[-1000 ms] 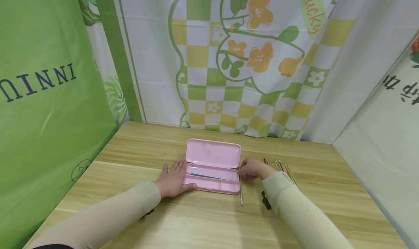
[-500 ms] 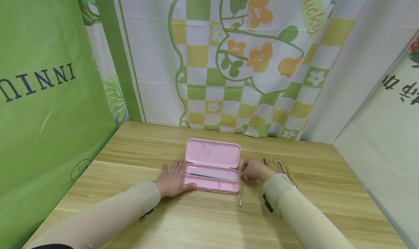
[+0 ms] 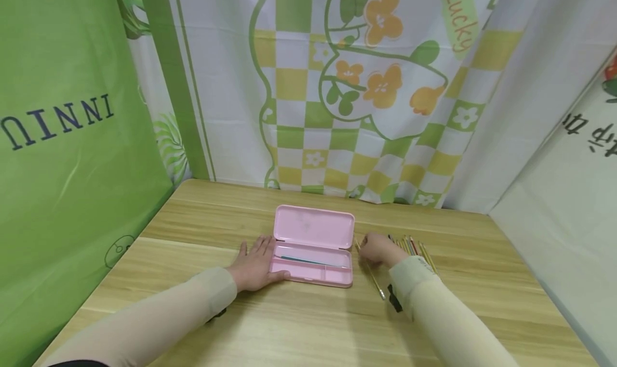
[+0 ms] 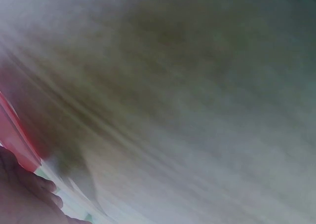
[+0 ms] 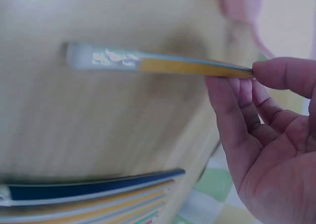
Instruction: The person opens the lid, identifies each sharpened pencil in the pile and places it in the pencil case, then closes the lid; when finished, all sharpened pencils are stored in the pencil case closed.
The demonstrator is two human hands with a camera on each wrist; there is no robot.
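Observation:
A pink pencil case (image 3: 314,226) lies open on the table, its lid tipped back. One teal pencil (image 3: 308,260) lies in its rear compartment; the front is split by a small divider. My left hand (image 3: 253,266) rests with straight, spread fingers along the case's left side, thumb at the front edge. To the right of the case, my right hand (image 3: 380,249) pinches a yellow pencil (image 5: 173,66) between thumb and fingers near one end. Its pale eraser end points toward the front of the table in the head view.
Several pencils (image 3: 428,257) lie side by side to the right, partly behind my right sleeve. A dark blue pencil (image 5: 94,189) is nearest in the right wrist view. The wooden table (image 3: 299,329) meets a patterned curtain (image 3: 313,142) at the back.
My right hand has drawn slightly right, away from the case, and the yellow pencil's eraser end has swung rightward, leaving it slanted. The left hand stays in place.

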